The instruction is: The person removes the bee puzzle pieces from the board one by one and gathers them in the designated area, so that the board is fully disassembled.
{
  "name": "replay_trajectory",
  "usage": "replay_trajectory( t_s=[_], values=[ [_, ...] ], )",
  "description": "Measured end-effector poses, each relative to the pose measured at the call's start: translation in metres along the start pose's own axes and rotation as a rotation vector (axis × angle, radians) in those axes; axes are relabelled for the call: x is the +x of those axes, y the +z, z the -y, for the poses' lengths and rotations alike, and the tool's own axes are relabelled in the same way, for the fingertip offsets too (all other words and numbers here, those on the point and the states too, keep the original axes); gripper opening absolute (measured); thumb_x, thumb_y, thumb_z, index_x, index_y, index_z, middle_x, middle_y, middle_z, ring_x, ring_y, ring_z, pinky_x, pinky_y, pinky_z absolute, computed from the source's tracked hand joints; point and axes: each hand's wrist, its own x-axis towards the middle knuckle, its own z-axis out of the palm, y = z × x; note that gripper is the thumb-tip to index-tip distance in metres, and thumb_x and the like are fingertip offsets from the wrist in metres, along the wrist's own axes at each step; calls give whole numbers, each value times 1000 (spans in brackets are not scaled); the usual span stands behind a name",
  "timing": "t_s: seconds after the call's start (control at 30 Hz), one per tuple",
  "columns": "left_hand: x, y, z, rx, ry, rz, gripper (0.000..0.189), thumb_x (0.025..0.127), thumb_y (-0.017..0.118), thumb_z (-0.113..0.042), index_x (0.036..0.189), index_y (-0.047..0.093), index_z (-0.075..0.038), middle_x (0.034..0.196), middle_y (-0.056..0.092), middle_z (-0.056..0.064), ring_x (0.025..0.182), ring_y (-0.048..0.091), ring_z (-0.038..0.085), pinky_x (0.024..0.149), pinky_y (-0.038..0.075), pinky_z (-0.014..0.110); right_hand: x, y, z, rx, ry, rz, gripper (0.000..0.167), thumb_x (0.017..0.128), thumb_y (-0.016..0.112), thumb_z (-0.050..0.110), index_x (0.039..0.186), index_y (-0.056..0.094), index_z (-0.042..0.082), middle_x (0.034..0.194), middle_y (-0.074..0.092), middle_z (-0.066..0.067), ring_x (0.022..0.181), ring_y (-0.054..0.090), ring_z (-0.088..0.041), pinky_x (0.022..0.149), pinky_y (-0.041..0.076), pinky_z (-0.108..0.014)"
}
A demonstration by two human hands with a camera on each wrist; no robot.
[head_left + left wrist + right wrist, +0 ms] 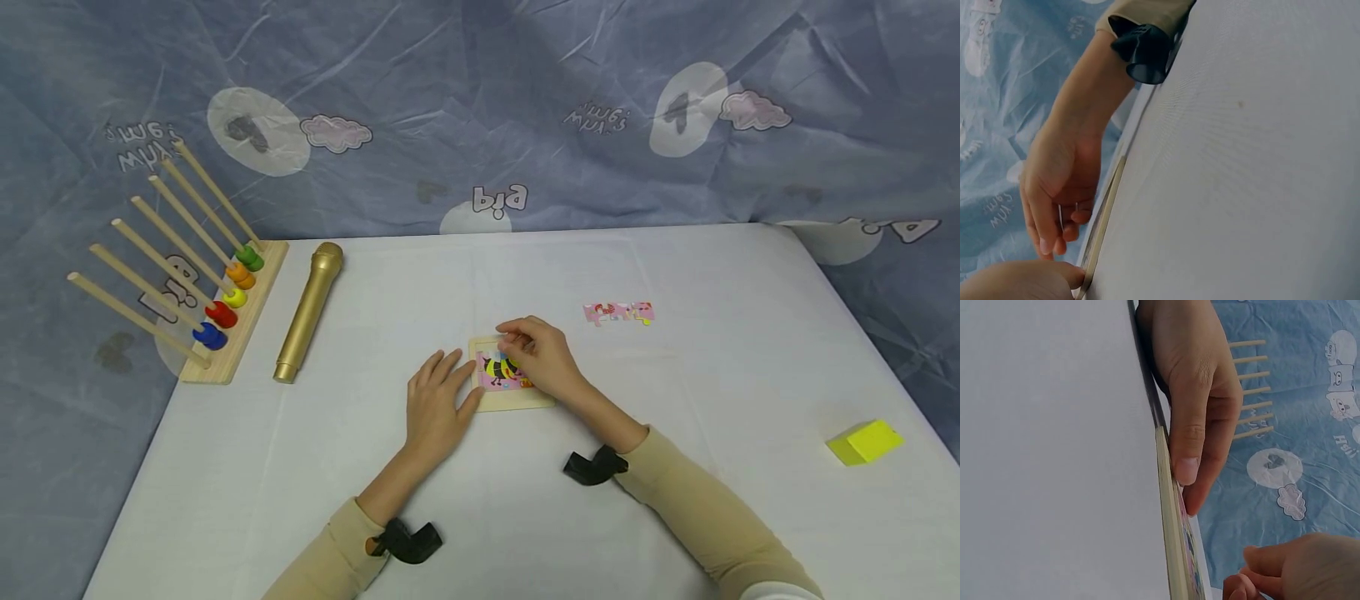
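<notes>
A small wooden puzzle board [516,402] with a black-and-yellow bee picture [501,372] on pink lies in the middle of the white table. My left hand [437,408] rests at its left side, fingers stretched out; in the right wrist view, the left thumb [1186,470] lies against the board's edge. Over the upper right of the board is my right hand [546,360], its fingers bent with thumb and index near each other. These fingers cover part of the picture; I cannot tell whether they pinch a piece.
Pink puzzle pieces [619,312] lie side by side, beyond the board to the right. A gold toy microphone [306,321] and a wooden bead rack [243,333] with upright rods stand at the left. A yellow block [864,442] sits near the right edge.
</notes>
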Motion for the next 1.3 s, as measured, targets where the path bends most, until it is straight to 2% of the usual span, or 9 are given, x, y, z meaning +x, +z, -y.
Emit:
replay_trajectory(
  t_s=[0.4, 0.77, 1.3],
  values=[
    [1, -1, -1, 15, -2, -4, 38, 89, 70, -29, 124, 68, -13, 139, 57, 11, 137, 42, 32, 108, 33, 52, 0, 7, -8, -63, -68, 8, 23, 86, 73, 9, 107, 71, -1, 85, 65, -7, 71, 57, -13, 63, 45, -22],
    [1, -1, -1, 18, 7, -12, 38, 89, 69, -29, 123, 69, -13, 138, 58, 11, 136, 43, 32, 107, 34, 52, -2, 15, -8, -246, -68, 57, 22, 82, 78, 15, 101, 74, 5, 83, 60, -4, 70, 53, -12, 64, 43, -25],
    [1, -1, -2, 2, 11, -13, 37, 88, 70, -26, 122, 69, -11, 138, 58, 13, 136, 43, 34, 111, 32, 53, -3, 16, -5, -268, -47, 63, 17, 84, 76, 18, 97, 72, 8, 83, 57, -2, 70, 51, -11, 63, 41, -24]
  ],
)
